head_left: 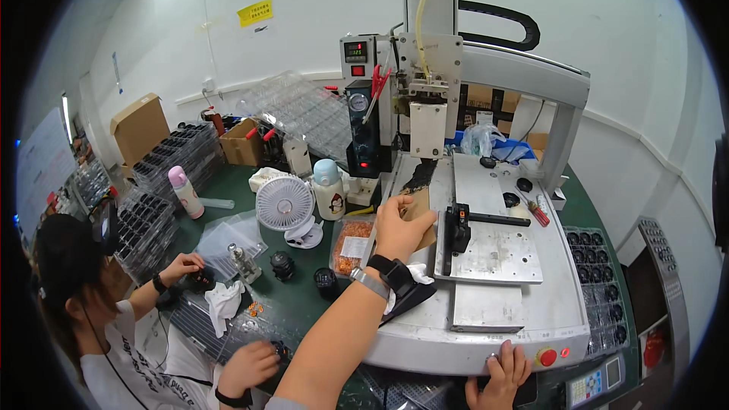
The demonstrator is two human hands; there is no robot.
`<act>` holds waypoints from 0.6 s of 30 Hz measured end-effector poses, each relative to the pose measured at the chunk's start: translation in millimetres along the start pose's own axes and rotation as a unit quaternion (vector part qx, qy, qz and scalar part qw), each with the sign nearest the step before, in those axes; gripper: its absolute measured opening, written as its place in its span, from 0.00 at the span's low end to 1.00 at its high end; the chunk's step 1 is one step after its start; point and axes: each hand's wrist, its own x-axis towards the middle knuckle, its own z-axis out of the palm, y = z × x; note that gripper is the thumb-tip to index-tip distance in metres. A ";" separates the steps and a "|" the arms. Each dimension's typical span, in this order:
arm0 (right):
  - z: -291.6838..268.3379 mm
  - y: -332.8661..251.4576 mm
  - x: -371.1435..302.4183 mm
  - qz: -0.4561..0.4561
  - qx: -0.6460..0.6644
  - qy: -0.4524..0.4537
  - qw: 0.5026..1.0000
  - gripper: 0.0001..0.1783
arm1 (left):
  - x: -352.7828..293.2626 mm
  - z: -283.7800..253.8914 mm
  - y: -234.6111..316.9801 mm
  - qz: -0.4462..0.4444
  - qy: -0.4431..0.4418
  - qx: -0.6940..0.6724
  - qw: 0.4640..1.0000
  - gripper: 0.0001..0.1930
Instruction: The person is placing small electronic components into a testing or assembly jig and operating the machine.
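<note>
My left hand [404, 229] reaches across the bench-top dispensing machine [425, 338], its fingers closed on a piece of brown cardboard [422, 205]. A black smear [420, 175] lies on the machine bed just beyond it. To the right of this hand, a black fixture [458, 229] stands on the silver plate [501, 254]. My right hand [503, 380] rests at the machine's front edge, fingers extended over a small button [493, 357], thumb apart and nothing held. The red knob [546, 357] sits just right of it. Above the bed hangs the dispensing head [428, 127].
A co-worker [99, 319] sits at the left, hands near small black parts. A white fan [285, 203], a bottle [329, 190] and a bag of orange pellets [352, 246] stand left of the machine. A tray of black parts [600, 285] and a keypad [594, 382] lie right.
</note>
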 end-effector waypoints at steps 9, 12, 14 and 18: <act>1.2 0.3 0.8 0.006 0.000 0.003 1.000 0.29 | 4.3 2.8 -5.5 -0.034 -0.023 -0.152 0.987 0.22; 1.4 0.6 1.1 0.006 0.002 0.006 1.000 0.30 | 3.2 3.3 -3.2 -0.036 -0.029 -0.164 0.985 0.22; 2.0 0.8 0.8 0.008 0.005 0.005 1.000 0.30 | 2.6 3.3 -2.0 -0.041 -0.030 -0.165 0.985 0.22; 4.2 0.8 0.7 0.012 0.004 0.004 1.000 0.30 | 3.4 2.7 -2.7 -0.047 -0.035 -0.175 0.983 0.22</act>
